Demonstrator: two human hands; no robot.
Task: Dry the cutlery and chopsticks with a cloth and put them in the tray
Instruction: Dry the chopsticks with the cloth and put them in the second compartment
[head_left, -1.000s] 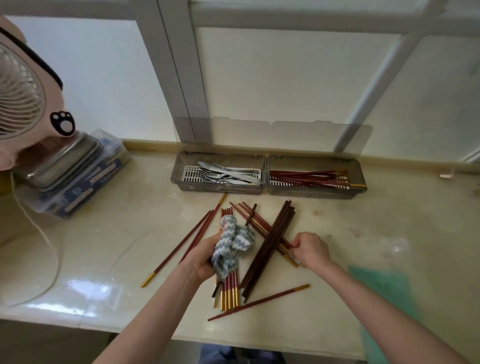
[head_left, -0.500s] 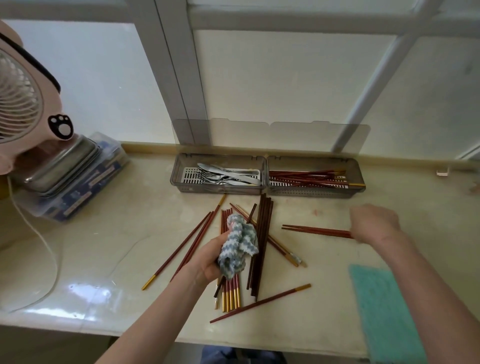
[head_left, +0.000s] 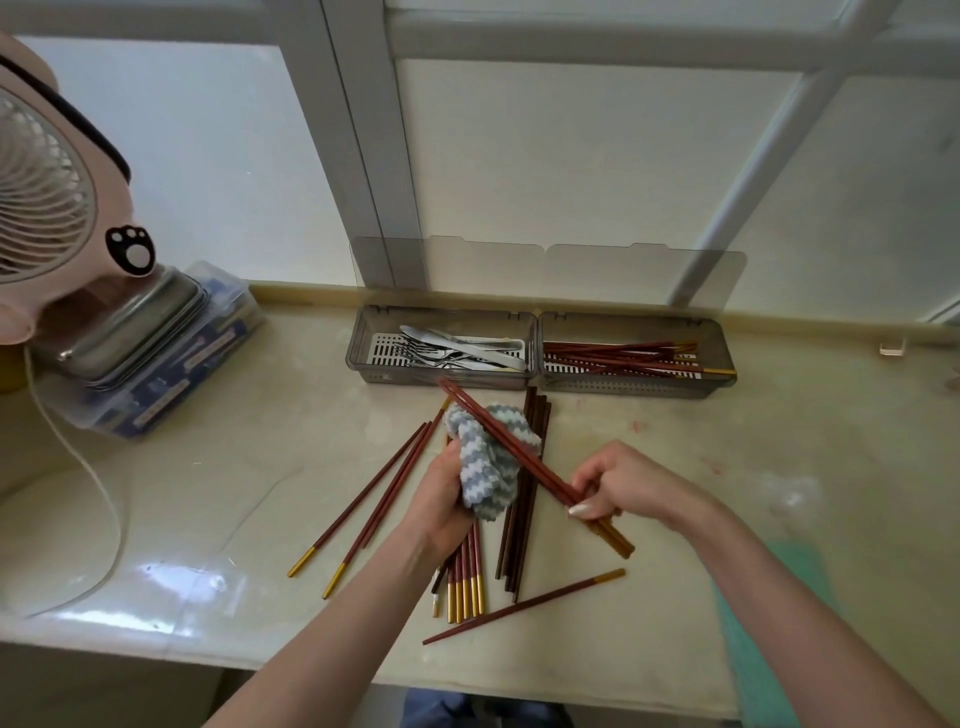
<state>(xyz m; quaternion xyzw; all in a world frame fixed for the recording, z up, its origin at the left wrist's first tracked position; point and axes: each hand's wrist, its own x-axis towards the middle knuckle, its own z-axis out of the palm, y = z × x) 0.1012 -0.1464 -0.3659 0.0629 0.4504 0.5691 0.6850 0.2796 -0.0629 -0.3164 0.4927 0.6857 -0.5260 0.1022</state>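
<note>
My left hand (head_left: 441, 506) grips a bunched grey-and-white zigzag cloth (head_left: 485, 462). My right hand (head_left: 631, 480) pinches a few red chopsticks with gold ends (head_left: 511, 447) near their gold ends; they slant up-left across the cloth. Several more red and dark brown chopsticks (head_left: 470, 577) lie scattered on the counter under and around my hands. The grey two-part tray (head_left: 537, 345) stands at the back: metal forks and knives (head_left: 457, 351) in its left compartment, red chopsticks (head_left: 623, 356) in its right one.
A pink fan (head_left: 47, 192) and a stack of metal and plastic boxes (head_left: 150, 348) stand at the left, with a white cable (head_left: 104, 499) trailing forward. A green cloth (head_left: 763, 634) lies at the right front edge. A window wall runs behind the tray.
My right hand swung out to the right with a few chopsticks, then came back to the middle. The chopsticks now lie across the cloth in my left hand.
</note>
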